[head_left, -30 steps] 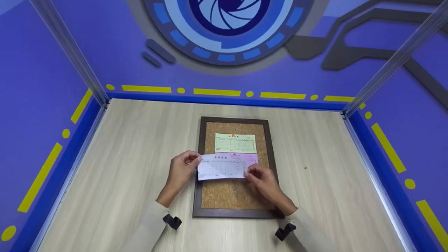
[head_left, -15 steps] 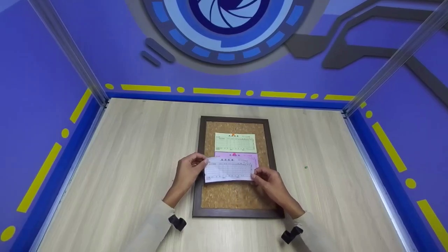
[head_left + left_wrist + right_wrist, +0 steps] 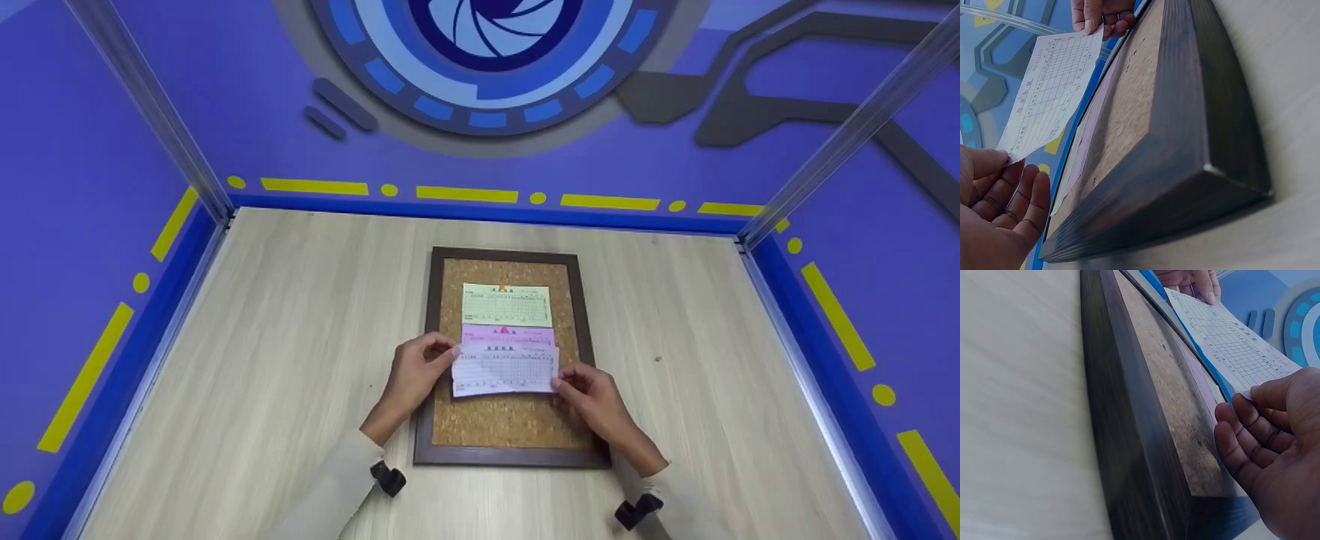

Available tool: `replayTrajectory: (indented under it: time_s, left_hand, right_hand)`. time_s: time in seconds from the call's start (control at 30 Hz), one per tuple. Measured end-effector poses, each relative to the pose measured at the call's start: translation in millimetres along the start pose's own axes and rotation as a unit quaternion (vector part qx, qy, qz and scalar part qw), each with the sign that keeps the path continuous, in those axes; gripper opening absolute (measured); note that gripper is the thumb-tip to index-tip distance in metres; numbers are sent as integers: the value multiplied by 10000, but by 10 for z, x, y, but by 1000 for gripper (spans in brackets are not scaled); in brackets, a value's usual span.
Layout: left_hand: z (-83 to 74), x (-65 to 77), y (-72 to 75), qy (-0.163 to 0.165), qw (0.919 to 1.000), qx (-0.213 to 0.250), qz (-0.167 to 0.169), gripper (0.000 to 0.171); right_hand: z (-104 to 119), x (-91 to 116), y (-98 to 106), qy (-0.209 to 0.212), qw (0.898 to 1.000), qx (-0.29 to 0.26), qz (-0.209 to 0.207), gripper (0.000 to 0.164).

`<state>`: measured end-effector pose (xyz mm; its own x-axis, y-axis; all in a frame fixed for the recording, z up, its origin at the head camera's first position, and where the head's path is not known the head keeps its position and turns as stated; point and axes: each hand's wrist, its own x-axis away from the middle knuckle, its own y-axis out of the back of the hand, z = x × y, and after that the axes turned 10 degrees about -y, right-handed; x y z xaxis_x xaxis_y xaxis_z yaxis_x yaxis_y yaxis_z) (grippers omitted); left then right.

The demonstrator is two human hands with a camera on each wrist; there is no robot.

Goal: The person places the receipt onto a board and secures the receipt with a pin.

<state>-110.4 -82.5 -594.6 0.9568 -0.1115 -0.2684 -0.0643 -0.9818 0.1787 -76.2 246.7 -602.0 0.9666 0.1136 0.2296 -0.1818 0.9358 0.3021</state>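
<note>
A white printed form slip (image 3: 504, 370) is stretched between both hands above a cork board (image 3: 495, 427) with a dark wooden frame. My left hand (image 3: 420, 369) pinches its left edge between thumb and forefinger. At the lower right corner, my right hand (image 3: 596, 394) pinches it the same way. Both wrist views show the slip (image 3: 1053, 84) raised off the cork. A pink slip (image 3: 480, 334) with a pink pin lies on the board, its lower part hidden behind the white one. Above that is a green slip (image 3: 507, 306), with an orange pin (image 3: 502, 287) at its top edge.
The board lies on a pale wood-grain table (image 3: 300, 315). Blue panels with yellow dashes (image 3: 466, 195) enclose the table at the back and both sides. A tiny green speck (image 3: 658, 359) lies right of the board.
Both hands have carried the white slip rightward and slightly down toward the person. It now lines up roughly below the green slip, and more of the pink slip's top shows.
</note>
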Motion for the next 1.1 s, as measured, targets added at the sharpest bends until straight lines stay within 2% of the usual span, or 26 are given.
replayTrajectory:
  time_s: [0.27,0.47,0.77,1.1]
  left_hand:
    - [6,-2,-67,108,9997,30,201,4]
    - [21,4,-94,104,9997,33,231,4]
    - [64,9,-109,156,9995,-47,255,4]
    - [98,17,-144,108,9984,-497,252,5]
  right_hand:
    - [-41,80,55,-120,9998,-125,68,14]
    - [-61,108,59,-233,9995,-203,120,16]
    - [-114,120,42,-30,9994,-178,299,17]
    - [-124,107,22,-222,9995,186,86,12]
